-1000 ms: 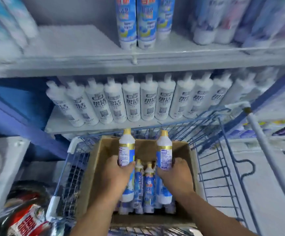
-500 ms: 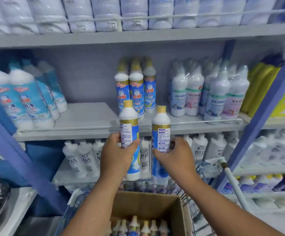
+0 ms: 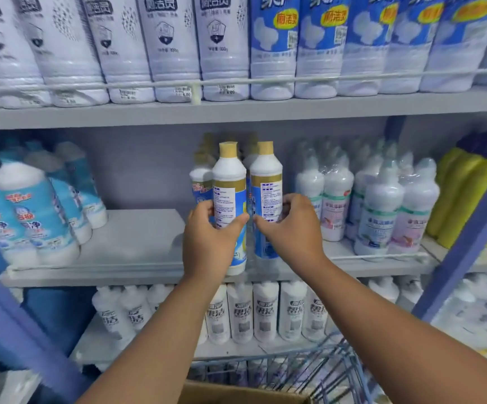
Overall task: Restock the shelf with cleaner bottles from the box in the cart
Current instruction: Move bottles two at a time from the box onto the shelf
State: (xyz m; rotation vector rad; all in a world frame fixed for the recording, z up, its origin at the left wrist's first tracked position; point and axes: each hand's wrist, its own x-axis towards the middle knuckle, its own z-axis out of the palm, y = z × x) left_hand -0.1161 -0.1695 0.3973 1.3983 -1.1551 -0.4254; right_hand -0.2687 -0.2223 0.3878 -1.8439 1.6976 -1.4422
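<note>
**Operator:** While both bottles are up at shelf height, neither is set down for certain. My left hand [image 3: 210, 243] is wrapped round the left cleaner bottle [image 3: 229, 205], thumb across its label, and my right hand [image 3: 290, 228] has its fingers curled round the right cleaner bottle [image 3: 266, 196]. They stand upright, side by side, nearly touching.

**Observer:** Are they on the shelf?

**Operator:** At its front edge, I'd say. The left bottle's base sits about level with the lip of the middle shelf [image 3: 131, 246]; the right one's base is partly hidden by my wrist, so I can't tell if it rests there.

**Observer:** What's already stocked?

**Operator:** A few matching gold-capped bottles [image 3: 201, 182] stand just behind the pair. To their left the shelf is bare as far as the blue-labelled bottles [image 3: 29, 217].

**Observer:** So how much is left?

**Operator:** Most of it, by my reckoning. That gap needs filling. Only a corner of the box [image 3: 236, 395] shows, with the cart [image 3: 318, 371] wire beside it; its contents are out of view.
</note>
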